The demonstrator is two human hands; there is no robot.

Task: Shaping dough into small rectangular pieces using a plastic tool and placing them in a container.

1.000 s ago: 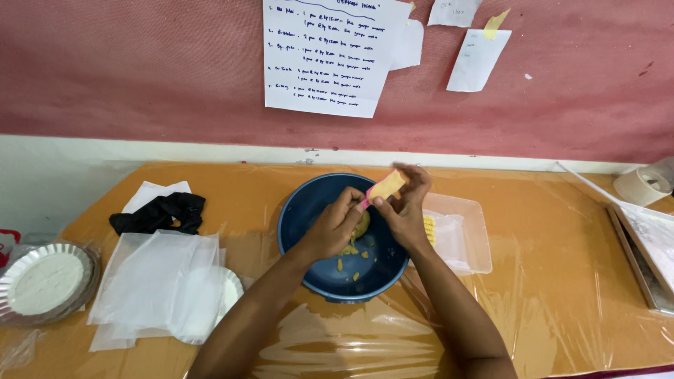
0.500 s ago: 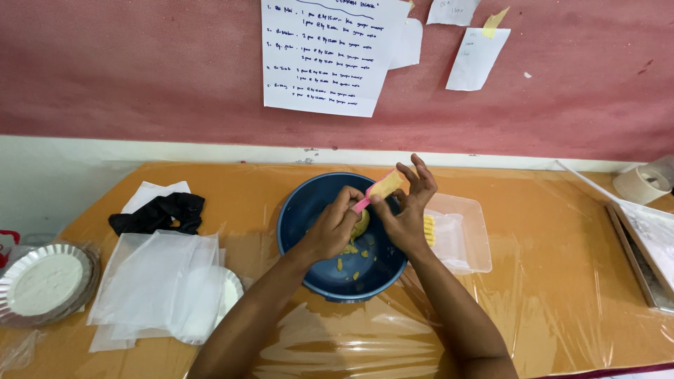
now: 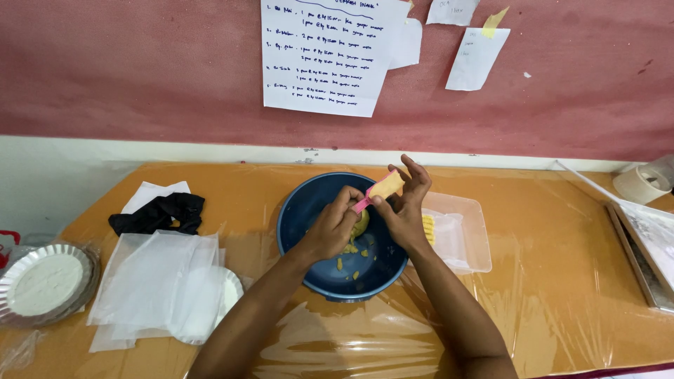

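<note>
A dark blue bowl [image 3: 302,210] sits at the middle of the orange table, with small yellow dough bits [image 3: 351,260] on its bottom. Over the bowl, my left hand [image 3: 331,228] is closed around a yellow lump of dough [image 3: 361,223]. My right hand [image 3: 404,200] pinches a small scraper with a pink handle and a yellow blade [image 3: 382,188], its fingers partly spread. The scraper's lower end meets my left fingertips above the dough.
A clear plastic tray [image 3: 470,235] with yellow pieces [image 3: 427,228] lies right of the bowl. Left are translucent sheets [image 3: 151,284], a black cloth [image 3: 158,213] and a foil plate of white powder [image 3: 42,283]. A tape roll [image 3: 640,184] and a metal tray [image 3: 649,245] stand at the right edge.
My right hand's fingers have spread and the scraper has tilted down a little toward my left fingertips. The left hand stays on the dough in the bowl.
</note>
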